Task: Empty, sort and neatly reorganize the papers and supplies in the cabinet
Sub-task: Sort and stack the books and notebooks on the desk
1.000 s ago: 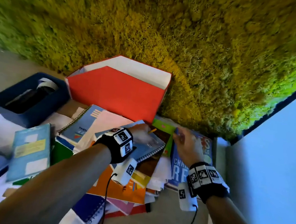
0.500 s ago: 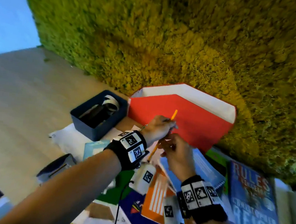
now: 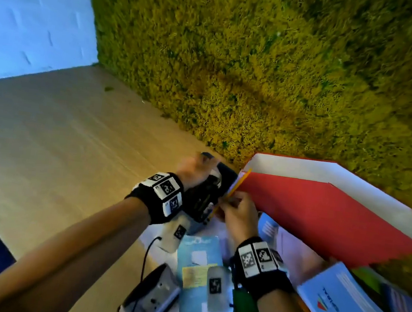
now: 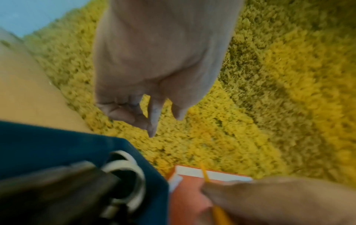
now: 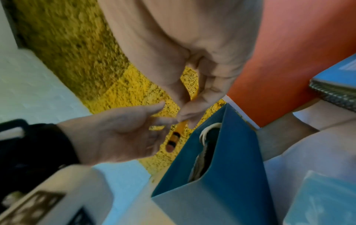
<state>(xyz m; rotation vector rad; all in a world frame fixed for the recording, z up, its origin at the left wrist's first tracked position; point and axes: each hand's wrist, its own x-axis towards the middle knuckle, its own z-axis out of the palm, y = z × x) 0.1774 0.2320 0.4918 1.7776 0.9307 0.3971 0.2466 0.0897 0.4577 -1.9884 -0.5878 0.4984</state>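
A yellow pencil (image 3: 238,184) is pinched in my right hand (image 3: 234,212), upright, just in front of the red file box (image 3: 321,208) and beside the dark blue bin (image 3: 225,175). The right wrist view shows its fingertips on the pencil (image 5: 174,137), eraser end pointing down over the bin (image 5: 231,175). My left hand (image 3: 193,166) hovers above the bin, fingers loose and holding nothing. In the right wrist view the left hand (image 5: 119,134) lies palm open with its fingertips close to the pencil. In the bin (image 4: 57,144) sit a white tape roll (image 4: 133,167) and dark items.
Booklets and papers cover the shelf at lower right: a light blue booklet (image 3: 199,256), a spiral notebook (image 3: 344,305) and a grey stapler-like tool (image 3: 151,300). A moss wall (image 3: 259,72) backs the shelf. Bare wooden surface (image 3: 61,140) stretches to the left.
The pencil went from my left hand, through both hands, into the right hand alone. The left hand let go and moved over the blue bin. The view swung left.
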